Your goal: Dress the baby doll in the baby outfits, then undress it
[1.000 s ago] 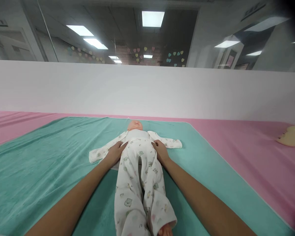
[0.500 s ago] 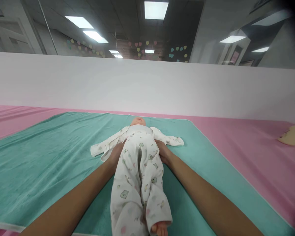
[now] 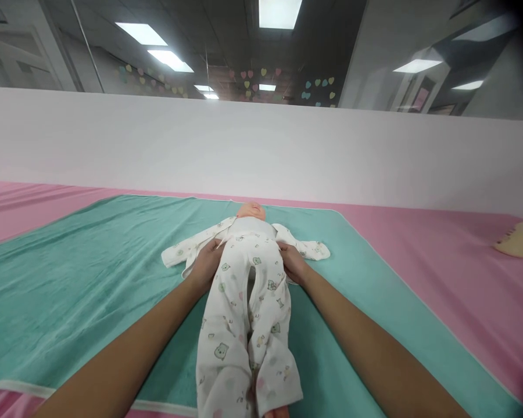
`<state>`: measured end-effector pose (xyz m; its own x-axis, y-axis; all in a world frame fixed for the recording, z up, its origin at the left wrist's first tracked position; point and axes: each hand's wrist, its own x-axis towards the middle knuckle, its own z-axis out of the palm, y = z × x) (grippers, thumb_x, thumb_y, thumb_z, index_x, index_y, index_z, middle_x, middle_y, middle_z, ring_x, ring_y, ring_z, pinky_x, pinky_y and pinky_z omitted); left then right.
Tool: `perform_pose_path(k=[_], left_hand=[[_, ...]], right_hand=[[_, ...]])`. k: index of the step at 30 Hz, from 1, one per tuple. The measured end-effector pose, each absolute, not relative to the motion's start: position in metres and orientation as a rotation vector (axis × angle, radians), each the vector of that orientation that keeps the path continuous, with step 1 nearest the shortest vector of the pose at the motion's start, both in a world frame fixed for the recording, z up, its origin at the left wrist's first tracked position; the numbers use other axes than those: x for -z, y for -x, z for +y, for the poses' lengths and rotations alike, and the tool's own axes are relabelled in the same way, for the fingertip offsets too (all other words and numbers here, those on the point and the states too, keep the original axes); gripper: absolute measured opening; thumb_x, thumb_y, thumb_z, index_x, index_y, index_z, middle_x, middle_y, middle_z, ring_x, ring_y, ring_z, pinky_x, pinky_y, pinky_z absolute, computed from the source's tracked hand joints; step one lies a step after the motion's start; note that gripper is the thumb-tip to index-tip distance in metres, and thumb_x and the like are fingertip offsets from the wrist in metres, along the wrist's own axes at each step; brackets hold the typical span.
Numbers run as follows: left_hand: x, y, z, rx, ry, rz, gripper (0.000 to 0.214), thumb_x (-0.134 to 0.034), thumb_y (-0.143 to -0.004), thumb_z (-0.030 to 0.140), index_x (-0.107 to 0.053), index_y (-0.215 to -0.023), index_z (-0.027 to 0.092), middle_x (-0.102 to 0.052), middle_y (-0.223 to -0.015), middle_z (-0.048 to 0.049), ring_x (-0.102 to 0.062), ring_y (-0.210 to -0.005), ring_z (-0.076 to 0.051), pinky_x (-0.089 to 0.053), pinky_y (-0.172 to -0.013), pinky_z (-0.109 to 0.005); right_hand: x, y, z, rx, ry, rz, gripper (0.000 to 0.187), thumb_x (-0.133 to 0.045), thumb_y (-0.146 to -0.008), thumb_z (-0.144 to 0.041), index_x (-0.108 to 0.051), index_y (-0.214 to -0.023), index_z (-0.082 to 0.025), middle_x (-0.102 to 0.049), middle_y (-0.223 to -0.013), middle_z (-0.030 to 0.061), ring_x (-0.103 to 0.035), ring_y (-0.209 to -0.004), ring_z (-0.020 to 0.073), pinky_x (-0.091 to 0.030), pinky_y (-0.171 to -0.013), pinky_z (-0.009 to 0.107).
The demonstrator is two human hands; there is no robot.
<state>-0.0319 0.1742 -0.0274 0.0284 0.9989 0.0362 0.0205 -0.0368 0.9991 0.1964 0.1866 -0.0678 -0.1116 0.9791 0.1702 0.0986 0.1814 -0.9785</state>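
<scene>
A baby doll (image 3: 251,210) lies on its back with its head away from me and its legs toward me. It wears white printed pants (image 3: 265,302) with an open gap at the crotch. A matching white jacket (image 3: 192,241) is spread open beneath it, sleeves out to both sides. My left hand (image 3: 207,264) is closed at the left side of the pants' waist, and my right hand (image 3: 293,262) is closed at the right side. Both hands grip the pants' edge there; some fingertips are hidden by cloth. One foot (image 3: 278,413) shows at a pant cuff.
A teal towel (image 3: 100,290) with a white edge lies beneath the doll, over a pink cover (image 3: 453,273). At the far right a beige rounded object (image 3: 520,239) is cut off by the frame. A white panel (image 3: 253,151) with glass above stands behind.
Both hands have moved slightly up along the pants' waist, and more of their backs shows. The pants' cuff now covers more of the doll's foot.
</scene>
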Motion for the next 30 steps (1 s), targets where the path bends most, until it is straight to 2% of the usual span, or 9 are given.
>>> perform_pose_path(k=[4,9,11,15,19,23,28,30], left_hand=[[0.037,0.041,0.189,-1.292,-1.592,1.403,0.032,-0.059,-0.072,0.049,-0.060,-0.080,0.019,-0.058,-0.070,0.0021,-0.051,-0.067,-0.015,-0.039,-0.065,-0.027],[0.040,0.047,0.193,-1.329,-1.849,1.256,0.028,-0.051,-0.082,0.043,-0.062,-0.092,0.020,-0.063,-0.104,-0.0039,-0.054,-0.095,-0.019,-0.039,-0.084,-0.028],[0.036,0.048,0.192,-1.308,-1.917,1.227,0.028,-0.049,-0.083,0.043,-0.062,-0.094,0.021,-0.062,-0.109,-0.0042,-0.054,-0.099,-0.020,-0.038,-0.087,-0.027],[0.026,0.050,0.196,-1.113,-2.102,1.404,0.034,-0.039,-0.088,0.047,-0.062,-0.089,0.022,-0.066,-0.094,-0.0046,-0.057,-0.089,-0.022,-0.039,-0.079,-0.029],[0.022,0.044,0.211,-0.990,-2.168,1.679,0.036,-0.030,-0.091,0.047,-0.056,-0.086,0.022,-0.062,-0.073,-0.0042,-0.056,-0.071,-0.023,-0.035,-0.063,-0.028],[0.026,0.037,0.224,-1.059,-2.091,1.745,0.034,-0.030,-0.092,0.045,-0.053,-0.082,0.022,-0.061,-0.072,-0.0040,-0.056,-0.068,-0.021,-0.034,-0.060,-0.027],[0.032,0.036,0.222,-1.084,-2.107,1.662,0.034,-0.032,-0.091,0.045,-0.053,-0.077,0.021,-0.063,-0.076,-0.0045,-0.056,-0.073,-0.020,-0.036,-0.063,-0.027],[0.031,0.040,0.218,-1.059,-2.084,1.614,0.033,-0.037,-0.088,0.046,-0.053,-0.075,0.020,-0.063,-0.077,-0.0038,-0.056,-0.075,-0.020,-0.036,-0.064,-0.027]], right_hand=[[0.061,-0.201,0.182,-0.787,1.240,-1.570,0.025,-0.048,-0.069,-0.025,-0.066,-0.086,-0.019,-0.064,-0.080,0.0018,-0.053,-0.080,0.0201,-0.043,-0.074,0.032],[0.051,-0.198,0.176,-0.617,1.138,-1.565,0.021,-0.047,-0.071,-0.022,-0.056,-0.090,-0.020,-0.055,-0.082,0.0001,-0.049,-0.076,0.0159,-0.040,-0.072,0.027],[0.044,-0.196,0.175,-0.636,1.087,-1.613,0.018,-0.045,-0.077,-0.025,-0.054,-0.092,-0.020,-0.053,-0.084,0.0008,-0.049,-0.078,0.0156,-0.039,-0.072,0.027],[0.026,-0.195,0.178,-0.638,1.128,-1.832,0.022,-0.049,-0.082,-0.042,-0.052,-0.081,-0.021,-0.048,-0.082,0.0005,-0.045,-0.075,0.0154,-0.039,-0.069,0.027],[0.019,-0.198,0.190,-0.485,1.173,-2.000,0.028,-0.051,-0.083,-0.044,-0.042,-0.069,-0.021,-0.048,-0.079,-0.0007,-0.044,-0.071,0.0151,-0.035,-0.065,0.028],[0.034,-0.196,0.207,-0.372,1.378,-1.812,0.026,-0.047,-0.084,-0.041,-0.037,-0.068,-0.022,-0.042,-0.061,-0.0046,-0.039,-0.060,0.0149,-0.027,-0.058,0.027],[0.057,-0.188,0.217,-0.346,1.475,-1.534,0.026,-0.038,-0.087,-0.042,-0.031,-0.070,-0.023,-0.038,-0.062,-0.0041,-0.036,-0.060,0.0159,-0.025,-0.057,0.027],[0.060,-0.189,0.216,-0.372,1.487,-1.491,0.027,-0.040,-0.086,-0.043,-0.032,-0.070,-0.023,-0.039,-0.062,-0.0040,-0.036,-0.060,0.0158,-0.024,-0.057,0.027]])
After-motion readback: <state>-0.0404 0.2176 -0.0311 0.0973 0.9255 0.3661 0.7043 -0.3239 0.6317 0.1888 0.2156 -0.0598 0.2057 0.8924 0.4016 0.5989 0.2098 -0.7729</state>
